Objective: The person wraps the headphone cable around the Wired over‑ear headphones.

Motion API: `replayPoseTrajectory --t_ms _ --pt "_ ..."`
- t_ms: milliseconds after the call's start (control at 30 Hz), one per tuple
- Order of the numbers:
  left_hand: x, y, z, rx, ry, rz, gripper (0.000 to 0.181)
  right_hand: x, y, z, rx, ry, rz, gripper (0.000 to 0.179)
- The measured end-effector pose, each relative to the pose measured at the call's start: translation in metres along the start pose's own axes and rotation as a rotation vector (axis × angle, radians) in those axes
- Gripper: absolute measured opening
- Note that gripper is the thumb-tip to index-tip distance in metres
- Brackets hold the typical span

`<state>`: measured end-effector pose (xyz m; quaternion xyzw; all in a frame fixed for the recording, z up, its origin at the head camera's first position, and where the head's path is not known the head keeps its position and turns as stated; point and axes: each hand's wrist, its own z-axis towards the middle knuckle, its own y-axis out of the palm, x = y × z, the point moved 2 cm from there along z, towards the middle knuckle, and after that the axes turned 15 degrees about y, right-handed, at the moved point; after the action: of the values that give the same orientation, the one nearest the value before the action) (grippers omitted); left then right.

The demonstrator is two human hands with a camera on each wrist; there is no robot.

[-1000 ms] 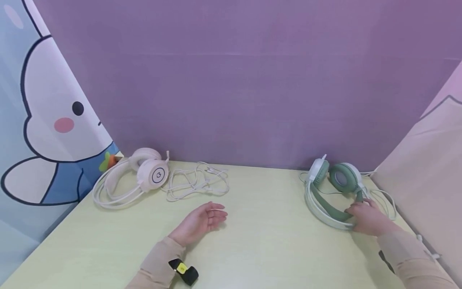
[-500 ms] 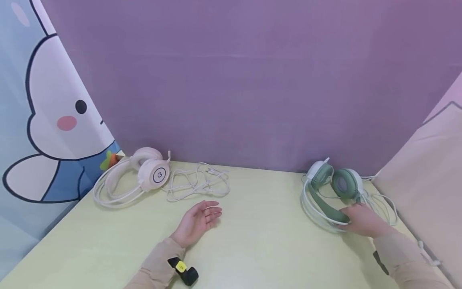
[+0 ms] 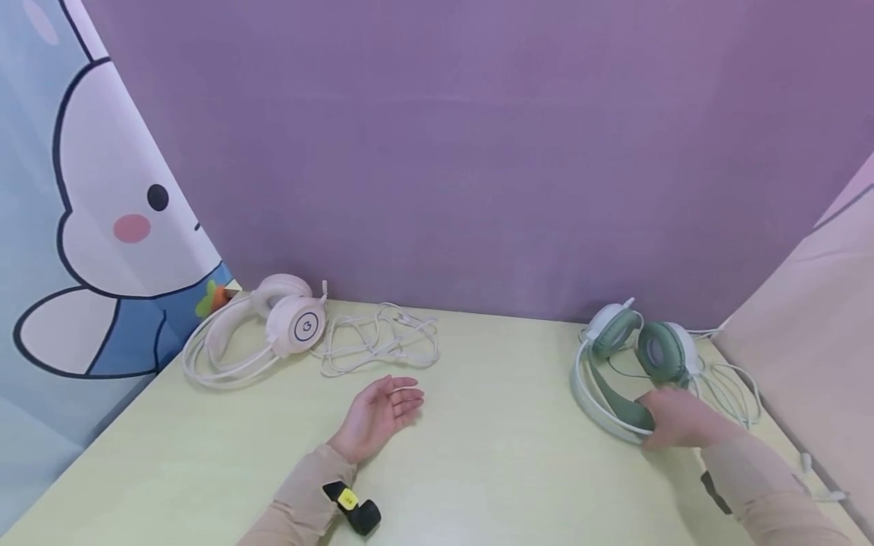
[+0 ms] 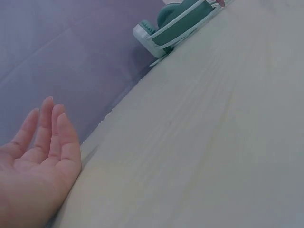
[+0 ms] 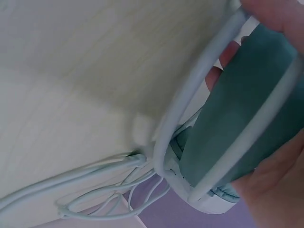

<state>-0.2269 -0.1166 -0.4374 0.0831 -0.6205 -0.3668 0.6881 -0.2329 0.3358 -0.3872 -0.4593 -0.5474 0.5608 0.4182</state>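
Observation:
A green and white headset [image 3: 623, 408] with a short microphone stub is at the table's right side. Its two ear cups lie toward the back wall. My right hand [image 3: 676, 418] grips the front of its headband. In the right wrist view, thumb and fingers of the right hand [image 5: 280, 183] wrap both sides of the green padded band [image 5: 237, 109] and its white outer tubes. My left hand [image 3: 378, 417] rests on the table, palm turned inward, holding nothing. Its fingers [image 4: 43, 130] are loosely extended in the left wrist view.
A white headset [image 3: 295, 326] sits at the back left, its loosely coiled cable [image 3: 374, 351] beside it. The green headset's pale cable [image 3: 740, 409] lies along the right edge. A purple wall [image 3: 464, 189] closes off the back, with cloth panels on both sides.
My right hand has moved a little left along the headband, and the green headset has shifted slightly under it. My left hand stays in nearly the same spot.

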Motion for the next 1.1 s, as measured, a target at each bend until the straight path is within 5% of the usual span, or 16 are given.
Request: replayPoseTrajectory --t_ms 367,600,800,1100 --pt "0.005 0.001 0.002 0.028 -0.008 -0.014 0.045 -0.006 -0.002 0.002 0.163 -0.120 -0.007 0.029" --pt "0.002 0.001 0.002 0.046 -0.025 -0.013 0.046 -0.020 -0.005 0.005 0.384 -0.223 0.023 0.032" --pt "0.002 0.002 0.003 0.054 -0.033 -0.050 0.044 -0.033 -0.015 0.000 0.379 -0.199 0.033 0.033" --pt "-0.002 0.044 0.028 -0.060 -0.011 -0.182 0.045 -0.065 -0.043 -0.014 0.510 -0.231 0.079 0.033"
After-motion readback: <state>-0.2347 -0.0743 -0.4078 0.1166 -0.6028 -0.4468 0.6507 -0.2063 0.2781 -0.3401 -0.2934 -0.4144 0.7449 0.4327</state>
